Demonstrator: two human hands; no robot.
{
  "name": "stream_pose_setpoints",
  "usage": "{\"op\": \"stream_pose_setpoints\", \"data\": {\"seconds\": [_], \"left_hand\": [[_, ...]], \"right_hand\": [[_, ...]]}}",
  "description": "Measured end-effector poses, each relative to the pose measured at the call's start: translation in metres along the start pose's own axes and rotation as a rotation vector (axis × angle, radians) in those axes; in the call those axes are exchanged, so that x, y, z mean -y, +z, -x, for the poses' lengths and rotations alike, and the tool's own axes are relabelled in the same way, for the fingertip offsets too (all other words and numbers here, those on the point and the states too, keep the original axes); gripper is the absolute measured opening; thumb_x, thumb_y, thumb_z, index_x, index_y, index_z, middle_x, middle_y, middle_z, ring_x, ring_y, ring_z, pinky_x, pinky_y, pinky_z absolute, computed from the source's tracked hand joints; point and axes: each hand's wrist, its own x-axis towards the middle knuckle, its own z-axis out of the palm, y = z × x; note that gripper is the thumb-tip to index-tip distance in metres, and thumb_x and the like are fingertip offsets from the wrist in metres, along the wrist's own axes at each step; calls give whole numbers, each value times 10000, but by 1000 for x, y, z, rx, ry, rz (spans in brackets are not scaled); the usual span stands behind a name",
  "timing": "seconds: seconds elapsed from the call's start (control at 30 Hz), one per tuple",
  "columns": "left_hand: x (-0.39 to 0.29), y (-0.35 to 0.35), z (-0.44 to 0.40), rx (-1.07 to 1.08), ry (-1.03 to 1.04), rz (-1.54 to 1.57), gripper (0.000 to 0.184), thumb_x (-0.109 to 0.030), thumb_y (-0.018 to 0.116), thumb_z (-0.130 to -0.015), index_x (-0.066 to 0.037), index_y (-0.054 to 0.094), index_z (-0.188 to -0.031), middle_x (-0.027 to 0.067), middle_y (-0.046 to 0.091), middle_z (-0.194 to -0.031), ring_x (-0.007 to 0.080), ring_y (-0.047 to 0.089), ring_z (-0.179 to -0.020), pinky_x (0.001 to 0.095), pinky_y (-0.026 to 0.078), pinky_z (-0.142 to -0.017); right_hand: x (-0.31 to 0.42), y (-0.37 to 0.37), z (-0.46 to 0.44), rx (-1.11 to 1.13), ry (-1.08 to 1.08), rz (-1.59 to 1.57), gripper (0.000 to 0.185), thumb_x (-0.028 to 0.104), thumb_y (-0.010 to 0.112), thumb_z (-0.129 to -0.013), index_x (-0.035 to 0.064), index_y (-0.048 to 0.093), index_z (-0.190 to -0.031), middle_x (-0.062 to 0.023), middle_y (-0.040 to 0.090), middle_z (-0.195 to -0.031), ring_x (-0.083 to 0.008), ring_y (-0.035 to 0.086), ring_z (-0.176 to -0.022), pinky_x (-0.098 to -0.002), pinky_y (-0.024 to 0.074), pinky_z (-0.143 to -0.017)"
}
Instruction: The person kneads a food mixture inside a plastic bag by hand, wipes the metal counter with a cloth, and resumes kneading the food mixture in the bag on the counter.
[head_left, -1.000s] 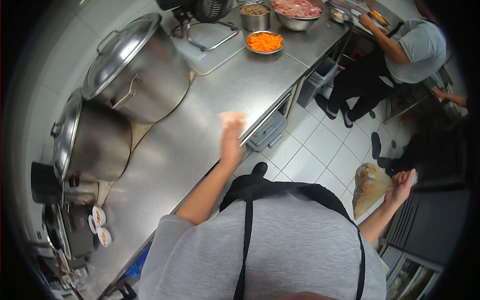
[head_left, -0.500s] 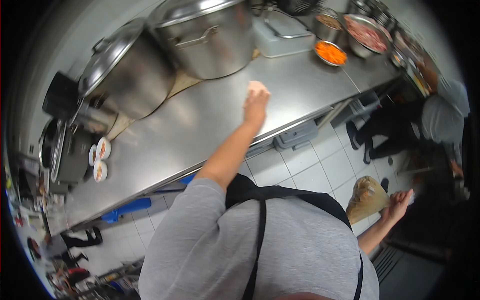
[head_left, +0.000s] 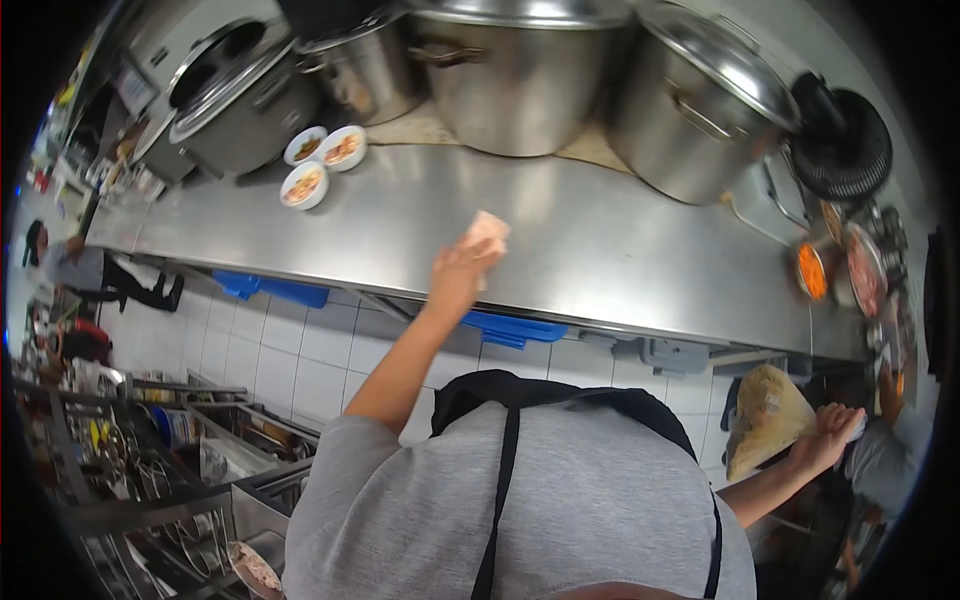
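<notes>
On the steel counter (head_left: 590, 225), my left hand (head_left: 458, 275) presses on a folded pale pink cloth (head_left: 488, 228). The cloth sticks out past my fingertips. Off to my right side, my right hand (head_left: 835, 432) is closed round the gathered neck of a clear plastic bag (head_left: 765, 415). That bag hangs down, bulging with something brownish-yellow that I cannot make out.
Large lidded stockpots (head_left: 525, 80) line the back of the counter. Small white bowls (head_left: 304, 186) of food sit left; a bowl of shredded carrot (head_left: 811, 271) and a bowl of raw meat (head_left: 863, 270) stand right. Another person's sleeve (head_left: 890, 455) shows at far right.
My view has swung to the left. My left hand and the cloth have moved left along the counter, nearer the white bowls. The bag is still in my right hand.
</notes>
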Motion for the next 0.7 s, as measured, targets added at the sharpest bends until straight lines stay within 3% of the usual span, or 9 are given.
{"op": "stream_pose_setpoints", "data": {"seconds": [0.07, 0.13, 0.23, 0.3, 0.33, 0.37, 0.4, 0.6, 0.7], "left_hand": [[63, -34, 29, -85, -151, -102, 435, -56, 509, -791, -225, 579, -1185, -7, 488, -1316, 276, 388, -1255, 488, 288, -1027], [120, -69, 60, -128, -239, -173, 436, -66, 523, -782, -221, 577, -1187, 0, 493, -1310, 284, 396, -1245, 470, 308, -1020], [186, -112, 102, -202, -445, -176, 395, -68, 514, -815, -146, 570, -1197, 40, 499, -1302, 274, 426, -1222, 402, 369, -988], [208, -141, 126, -480, -757, 721, 373, -79, 470, -891, -70, 493, -1264, 77, 490, -1299, 253, 456, -1196, 344, 407, -959], [211, -158, 133, -500, -779, 712, 373, -79, 470, -891, -70, 493, -1264, 77, 490, -1299, 253, 456, -1196, 344, 407, -959], [210, -181, 137, -591, -795, 1185, 376, -106, 439, -922, -48, 443, -1293, 85, 480, -1303, 241, 462, -1190, 339, 404, -964], [207, -202, 145, -696, -766, 1657, 386, -134, 407, -953, -26, 394, -1323, 93, 469, -1307, 228, 468, -1185, 334, 402, -969], [189, -283, 192, -813, -394, 2078, 548, -455, 353, -948, -92, 351, -1358, 88, 417, -1360, 228, 427, -1231, 365, 404, -974], [176, -305, 212, -861, -314, 2054, 592, -408, 461, -924, -92, 289, -1394, 88, 395, -1373, 236, 414, -1241, 361, 401, -975]], "right_hand": [[-22, 42, 5, 181, 38, -84, 398, 255, 434, -971, 124, 280, -628, 25, 178, -598, -90, 165, -551, -257, 179, -520], [-42, 102, 20, 193, 113, -138, 397, 267, 435, -970, 123, 281, -634, 27, 173, -599, -91, 170, -555, -260, 178, -525], [-75, 190, 47, 398, 148, -183, 412, 286, 426, -971, 121, 270, -628, 27, 178, -585, -97, 171, -542, -273, 173, -521], [-87, 253, 76, 523, 188, -227, 427, 292, 407, -976, 117, 259, -616, 24, 174, -566, -97, 168, -532, -279, 172, -518], [-94, 282, 89, 620, 206, -249, 434, 294, 396, -979, 115, 255, -610, 22, 171, -557, -97, 166, -527, -281, 172, -517], [-99, 310, 105, 686, 242, -292, 438, 291, 384, -981, 115, 254, -602, 18, 171, -548, -97, 163, -525, -279, 178, -523], [-103, 337, 120, 730, 268, -304, 438, 291, 384, -981, 115, 254, -602, 18, 171, -548, -97, 163, -525, -279, 178, -523], [-125, 487, 235, 1070, 518, -377, 435, 293, 364, -985, 124, 261, -598, 18, 201, -538, -103, 179, -525, -269, 196, -532], [-139, 542, 285, 1284, 587, -464, 424, 302, 389, -975, 131, 290, -600, 27, 229, -543, -98, 201, -517, -263, 203, -515]]}}
